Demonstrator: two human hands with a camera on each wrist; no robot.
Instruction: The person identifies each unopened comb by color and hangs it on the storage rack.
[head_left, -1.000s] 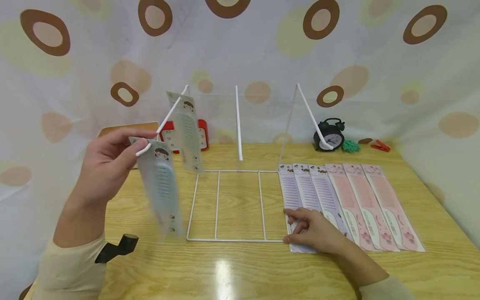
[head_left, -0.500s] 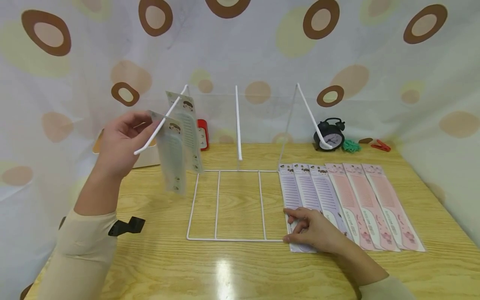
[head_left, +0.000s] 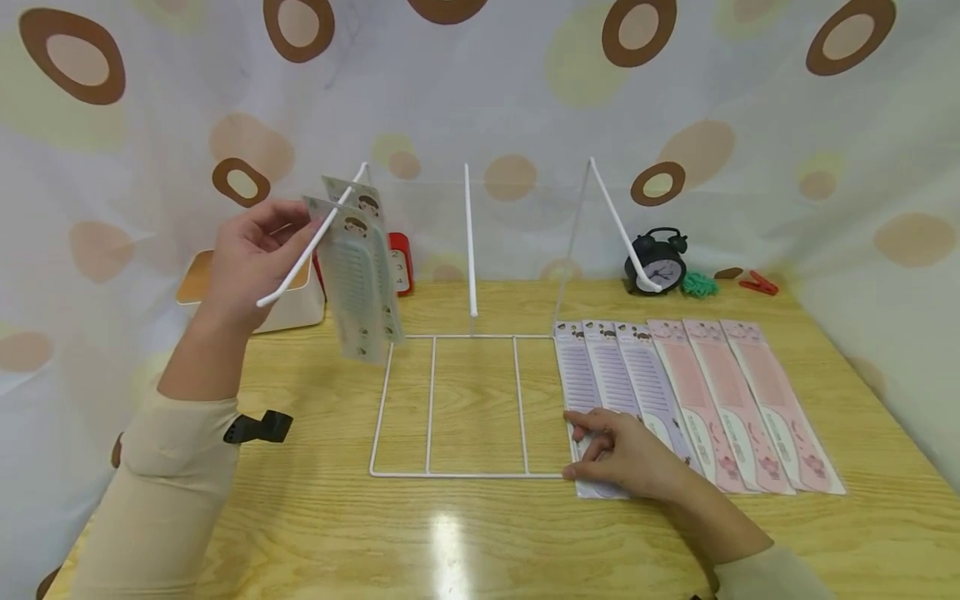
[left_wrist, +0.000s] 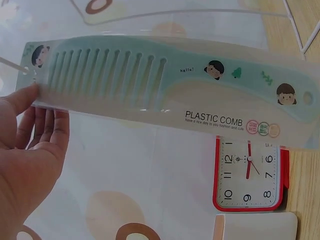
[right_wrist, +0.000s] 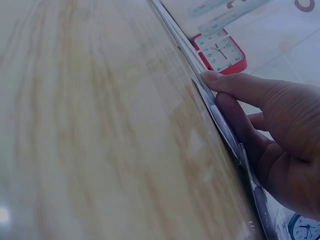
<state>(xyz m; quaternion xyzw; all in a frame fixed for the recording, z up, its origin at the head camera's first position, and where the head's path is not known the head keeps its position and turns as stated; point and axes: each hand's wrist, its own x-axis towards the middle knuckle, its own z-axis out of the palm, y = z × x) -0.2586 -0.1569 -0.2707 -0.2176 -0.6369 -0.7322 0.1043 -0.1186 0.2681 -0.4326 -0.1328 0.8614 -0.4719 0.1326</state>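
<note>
My left hand (head_left: pixel 251 258) pinches the top corner of a clear-packed green plastic comb (head_left: pixel 348 275). Its pack hangs on the left prong (head_left: pixel 296 267) of a white wire rack (head_left: pixel 465 476), in front of a second green comb pack (head_left: pixel 367 197). In the left wrist view the comb (left_wrist: pixel 172 75) lies across the picture, the prong end at its punched hole beside my thumb. My right hand (head_left: pixel 630 454) rests on the leftmost of the purple comb packs (head_left: pixel 577 367), thumb and forefinger apart at its left edge. In the right wrist view its fingertips touch the pack edges.
Pink comb packs (head_left: pixel 701 392) lie right of the purple ones. Behind them stand a black alarm clock (head_left: pixel 660 265), a green coil (head_left: pixel 699 285) and a red clip (head_left: pixel 759 283). A white box (head_left: pixel 303 304) and a red clock (head_left: pixel 401 265) stand behind the left prong.
My left hand has slid the front green comb pack back along the left prong, close to the rear pack. The right hand has stayed in place on the purple packs.
</note>
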